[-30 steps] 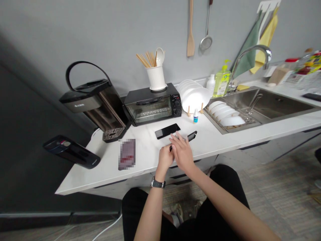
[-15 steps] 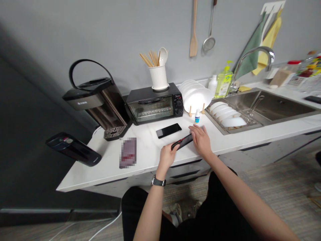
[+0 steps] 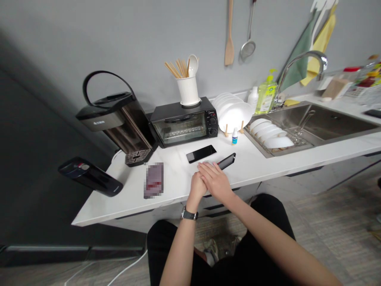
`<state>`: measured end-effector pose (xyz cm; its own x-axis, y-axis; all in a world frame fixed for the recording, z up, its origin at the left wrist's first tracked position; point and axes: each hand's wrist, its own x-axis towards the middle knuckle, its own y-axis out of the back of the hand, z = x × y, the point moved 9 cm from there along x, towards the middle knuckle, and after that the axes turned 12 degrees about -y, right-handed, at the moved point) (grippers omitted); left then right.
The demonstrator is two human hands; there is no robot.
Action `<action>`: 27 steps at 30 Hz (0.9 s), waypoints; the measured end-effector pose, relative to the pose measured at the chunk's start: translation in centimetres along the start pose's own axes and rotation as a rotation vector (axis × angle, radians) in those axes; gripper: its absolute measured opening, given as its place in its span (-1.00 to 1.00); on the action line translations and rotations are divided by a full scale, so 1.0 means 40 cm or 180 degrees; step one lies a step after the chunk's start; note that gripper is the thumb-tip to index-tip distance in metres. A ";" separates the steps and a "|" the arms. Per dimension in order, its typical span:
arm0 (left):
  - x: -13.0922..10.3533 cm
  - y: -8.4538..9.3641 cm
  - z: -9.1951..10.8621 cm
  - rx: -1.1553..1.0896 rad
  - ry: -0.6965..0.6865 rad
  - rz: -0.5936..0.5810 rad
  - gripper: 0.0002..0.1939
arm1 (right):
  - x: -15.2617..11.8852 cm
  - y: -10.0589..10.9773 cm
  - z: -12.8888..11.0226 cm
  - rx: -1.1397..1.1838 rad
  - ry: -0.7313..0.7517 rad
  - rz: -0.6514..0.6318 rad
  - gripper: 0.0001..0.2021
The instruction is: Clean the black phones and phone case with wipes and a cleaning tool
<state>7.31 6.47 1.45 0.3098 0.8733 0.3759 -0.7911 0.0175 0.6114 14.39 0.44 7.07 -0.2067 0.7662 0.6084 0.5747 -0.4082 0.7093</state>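
My left hand [image 3: 198, 186] is closed around the near end of a slim black phone-shaped item [image 3: 227, 161] with a small red detail on its edge. Whether it is a phone or just a case I cannot tell. It is tilted over the counter, its far end pointing right and away. My right hand [image 3: 218, 182] lies across the near part of it, its fingers stretched out flat over my left fingertips and partly hiding them. Just behind my hands a black phone [image 3: 201, 154] lies on the counter. A small white bottle with a blue label [image 3: 235, 137] stands beyond the item.
A black toaster oven [image 3: 181, 127] carries a white utensil holder [image 3: 188, 90]. To its left are a water dispenser [image 3: 119, 119], a dark flask-like object [image 3: 91, 177] and a pixelated packet [image 3: 154, 180]. White plates [image 3: 236, 117] and the sink [image 3: 321, 127] are on the right.
My right hand has slid left and toward me along the black item, from its far end onto my left hand. The far end is now uncovered. My left hand has kept its hold.
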 end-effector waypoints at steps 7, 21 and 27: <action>0.007 0.007 0.041 -0.0153 -0.0030 -0.0022 -0.67 | 0.037 0.105 0.253 -0.0232 -0.0708 0.0403 -0.58; 0.000 0.009 0.026 0.0295 0.0136 -0.0176 -0.71 | -0.013 0.019 0.051 0.0011 -0.0261 0.0200 -0.58; 0.005 0.006 0.050 -0.0164 -0.0087 -0.0137 -0.73 | -0.014 0.069 0.196 -0.0271 -0.0171 0.0096 -0.60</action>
<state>8.23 5.68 3.07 0.3578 0.8576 0.3694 -0.8027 0.0804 0.5909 22.31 2.77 5.88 -0.1462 0.7775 0.6116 0.5103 -0.4704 0.7200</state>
